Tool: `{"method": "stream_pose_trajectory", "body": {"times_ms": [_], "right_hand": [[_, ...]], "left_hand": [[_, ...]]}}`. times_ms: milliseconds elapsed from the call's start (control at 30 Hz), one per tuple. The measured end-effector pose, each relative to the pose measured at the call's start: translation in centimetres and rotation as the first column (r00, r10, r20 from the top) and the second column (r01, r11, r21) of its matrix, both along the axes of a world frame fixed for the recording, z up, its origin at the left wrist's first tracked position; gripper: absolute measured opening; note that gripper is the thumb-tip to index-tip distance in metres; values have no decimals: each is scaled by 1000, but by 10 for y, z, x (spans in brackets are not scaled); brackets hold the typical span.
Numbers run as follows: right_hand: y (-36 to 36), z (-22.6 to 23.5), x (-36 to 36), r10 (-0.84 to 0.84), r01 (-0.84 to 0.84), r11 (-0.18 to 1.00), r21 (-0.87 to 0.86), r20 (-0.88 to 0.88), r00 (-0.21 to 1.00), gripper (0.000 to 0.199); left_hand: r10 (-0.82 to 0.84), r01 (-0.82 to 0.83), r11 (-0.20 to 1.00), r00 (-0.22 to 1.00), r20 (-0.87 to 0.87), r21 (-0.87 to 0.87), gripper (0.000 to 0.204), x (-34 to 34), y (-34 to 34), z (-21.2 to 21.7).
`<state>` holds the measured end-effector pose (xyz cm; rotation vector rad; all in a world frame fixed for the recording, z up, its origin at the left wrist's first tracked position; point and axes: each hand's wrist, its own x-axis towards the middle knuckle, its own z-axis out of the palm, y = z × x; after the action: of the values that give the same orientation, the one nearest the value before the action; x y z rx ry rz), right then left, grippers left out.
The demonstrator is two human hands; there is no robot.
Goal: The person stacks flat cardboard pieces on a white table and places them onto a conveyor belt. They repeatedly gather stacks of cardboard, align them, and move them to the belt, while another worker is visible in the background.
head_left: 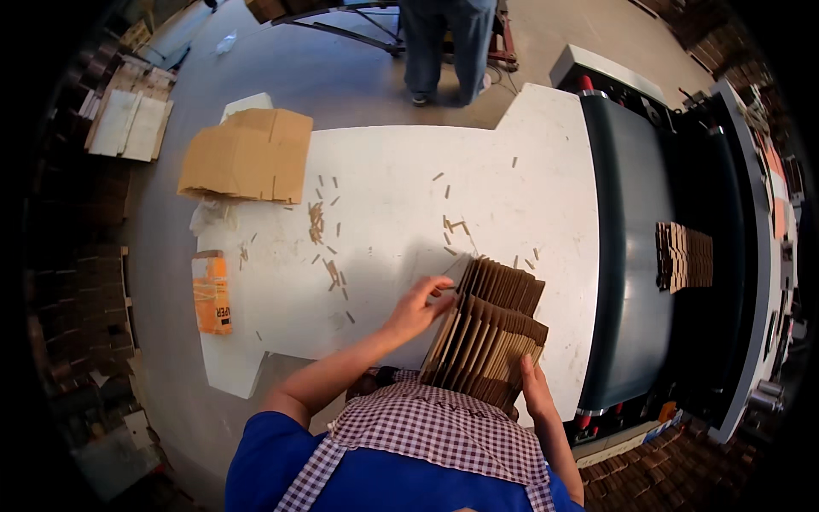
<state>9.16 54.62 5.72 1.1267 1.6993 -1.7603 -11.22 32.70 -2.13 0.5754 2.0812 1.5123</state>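
A thick stack of brown cardboard pieces (490,337) stands on edge against my apron, at the near edge of the white table. The pieces fan out in two rows with notched upper edges. My left hand (416,305) is at the stack's left side, thumb and fingers pinched together close to its edge; what lies between the fingertips is too small to make out. Along the lower right side, my right hand (535,389) holds the stack, its fingers partly hidden. Small cardboard strips (316,224) lie scattered on the table beyond and left of my hands.
A folded cardboard sheet (247,158) lies at the table's far left, with an orange-and-white package (211,293) nearer me. On the right, a machine with a dark belt (631,256) carries another cardboard bundle (684,257). A person (448,47) stands beyond the table.
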Motion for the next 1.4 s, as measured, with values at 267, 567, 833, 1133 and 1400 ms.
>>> {"method": "stream_pose_trajectory", "body": {"times_ms": [267,567,833,1133,1400], "right_hand": [[-34,-4,-27,-98,80,974,-213,-72,993,77],[-94,-132,-103,-391,82,575,-814,-185,901,83],[-74,-85,-113,-41,215,891,401,-400,916,46],[-146,-64,-172,817,-211,465,860,-324,477,48],[-148,-100,-166,832,-205,457,865,-334,443,57]], "left_hand": [[86,-87,996,995,-44,-25,43,66,-18,11],[-88,-459,768,615,-783,-447,53,27,-65,64],[-205,-350,820,559,-804,-453,39,28,-54,7],[-267,-147,842,721,-639,-518,63,23,-52,-9],[-210,-153,870,745,-634,-468,59,32,-59,-34]]}}
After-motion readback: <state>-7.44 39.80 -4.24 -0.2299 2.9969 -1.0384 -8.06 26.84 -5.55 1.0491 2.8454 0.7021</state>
